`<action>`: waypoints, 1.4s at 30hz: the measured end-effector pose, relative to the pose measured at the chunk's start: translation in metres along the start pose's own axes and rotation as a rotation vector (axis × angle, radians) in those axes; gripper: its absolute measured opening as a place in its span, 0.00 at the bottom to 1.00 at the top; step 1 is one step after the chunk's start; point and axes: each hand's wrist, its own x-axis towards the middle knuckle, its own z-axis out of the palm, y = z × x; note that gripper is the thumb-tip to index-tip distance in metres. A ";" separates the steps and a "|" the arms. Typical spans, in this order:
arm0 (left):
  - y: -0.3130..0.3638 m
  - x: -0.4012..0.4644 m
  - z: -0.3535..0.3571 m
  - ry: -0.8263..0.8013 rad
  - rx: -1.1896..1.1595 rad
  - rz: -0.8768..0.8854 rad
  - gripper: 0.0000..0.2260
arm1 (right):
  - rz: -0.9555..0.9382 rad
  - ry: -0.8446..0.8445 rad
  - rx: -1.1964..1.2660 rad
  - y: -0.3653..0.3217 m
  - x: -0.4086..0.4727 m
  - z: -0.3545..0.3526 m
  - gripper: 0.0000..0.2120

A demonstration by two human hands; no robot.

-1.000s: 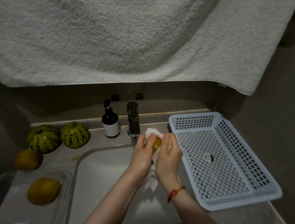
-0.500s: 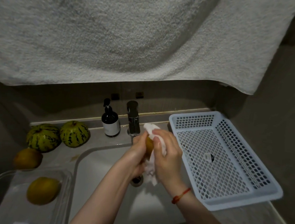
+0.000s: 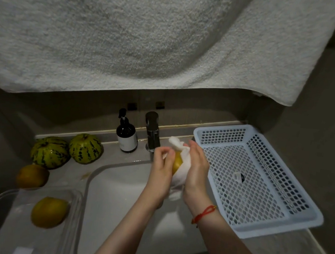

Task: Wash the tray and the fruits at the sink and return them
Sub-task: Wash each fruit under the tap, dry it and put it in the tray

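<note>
Over the white sink (image 3: 118, 186), my left hand (image 3: 161, 168) grips a yellow fruit (image 3: 177, 162) from its left side. My right hand (image 3: 196, 167) holds a white tissue (image 3: 182, 166) wrapped against the fruit's right side. Most of the fruit is hidden between the hands. A clear plastic tray (image 3: 5, 221) at the lower left holds one yellow fruit (image 3: 49, 212). Another orange-yellow fruit (image 3: 31, 176) and two green striped melons (image 3: 50, 152) (image 3: 86, 148) lie on the counter left of the sink.
A perforated light-blue basket (image 3: 276, 223) sits on the counter right of the sink, with a small sticker inside. A dark pump bottle (image 3: 126, 136) and the metal tap (image 3: 152, 134) stand behind the sink. A large white towel (image 3: 131, 35) hangs overhead.
Both hands have turned the fruit inside the tissue, staying over the sink by the tap. The tissue now covers more of the fruit's right side.
</note>
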 end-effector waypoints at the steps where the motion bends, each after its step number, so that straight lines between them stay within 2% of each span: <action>1: -0.001 0.000 -0.001 -0.013 0.001 0.024 0.06 | 0.053 -0.048 0.054 0.000 0.002 -0.002 0.12; 3: 0.001 0.000 -0.002 -0.043 -0.020 0.072 0.12 | 0.127 -0.160 0.058 0.003 0.000 -0.005 0.15; 4: 0.002 0.001 -0.002 -0.034 -0.020 0.080 0.15 | 0.101 -0.177 0.010 0.006 -0.003 -0.007 0.14; 6: 0.008 0.008 -0.003 0.011 0.003 -0.031 0.21 | -0.136 -0.170 -0.199 0.012 -0.011 -0.012 0.11; 9: 0.024 0.013 -0.006 -0.088 -0.201 -0.456 0.22 | -0.601 -0.277 -0.556 0.019 -0.020 -0.022 0.14; 10: 0.028 0.013 -0.009 -0.108 -0.276 -0.529 0.21 | -0.688 -0.323 -0.637 0.021 -0.020 -0.025 0.16; 12: 0.028 0.013 -0.010 -0.101 -0.300 -0.481 0.18 | -0.730 -0.371 -0.711 0.020 -0.019 -0.026 0.20; 14: 0.024 0.011 -0.006 -0.016 -0.222 -0.337 0.16 | -0.681 -0.349 -0.653 0.013 -0.016 -0.023 0.19; 16: 0.022 0.005 0.000 0.043 -0.212 -0.261 0.13 | -0.590 -0.268 -0.501 0.006 -0.014 -0.017 0.12; 17: 0.021 0.002 0.002 0.060 -0.232 -0.250 0.14 | -0.513 -0.234 -0.413 0.002 -0.012 -0.013 0.09; 20: 0.020 -0.001 0.006 0.050 -0.268 -0.230 0.18 | -0.263 -0.110 -0.231 -0.003 -0.008 -0.003 0.11; 25: 0.018 0.007 0.006 0.052 -0.125 -0.216 0.20 | 0.105 0.105 0.098 -0.009 -0.002 0.002 0.09; 27: 0.017 0.009 0.003 0.087 -0.213 -0.296 0.20 | 0.124 0.089 0.103 -0.009 -0.002 -0.002 0.10; 28: 0.018 0.011 0.000 0.078 -0.330 -0.372 0.18 | 0.038 0.023 0.032 -0.008 -0.003 -0.006 0.11; 30: 0.023 0.014 -0.009 -0.021 -0.566 -0.535 0.14 | -0.250 -0.234 -0.226 -0.008 -0.011 -0.014 0.12; 31: 0.024 0.014 -0.013 -0.064 -0.626 -0.587 0.15 | -0.386 -0.366 -0.366 -0.009 -0.015 -0.016 0.13; 33: 0.024 0.013 -0.016 -0.111 -0.693 -0.649 0.18 | -0.610 -0.504 -0.608 -0.007 -0.012 -0.021 0.15; 34: 0.024 0.013 -0.016 -0.135 -0.682 -0.664 0.19 | -0.674 -0.502 -0.668 -0.007 -0.011 -0.021 0.14; 36: 0.026 0.011 -0.013 -0.158 -0.563 -0.673 0.21 | -0.769 -0.369 -0.726 -0.007 -0.010 -0.022 0.14; 38: 0.027 0.009 -0.011 -0.144 -0.307 -0.669 0.23 | -0.928 -0.218 -0.846 -0.004 -0.011 -0.024 0.19; 40: 0.029 0.008 -0.010 -0.153 -0.222 -0.636 0.23 | -1.041 -0.232 -0.960 0.001 -0.010 -0.026 0.24; 41: 0.031 0.007 -0.009 -0.165 -0.238 -0.597 0.21 | -1.007 -0.246 -0.943 0.003 -0.011 -0.025 0.24; 42: 0.031 0.006 -0.009 -0.170 -0.245 -0.542 0.19 | -0.888 -0.218 -0.846 0.003 -0.013 -0.023 0.23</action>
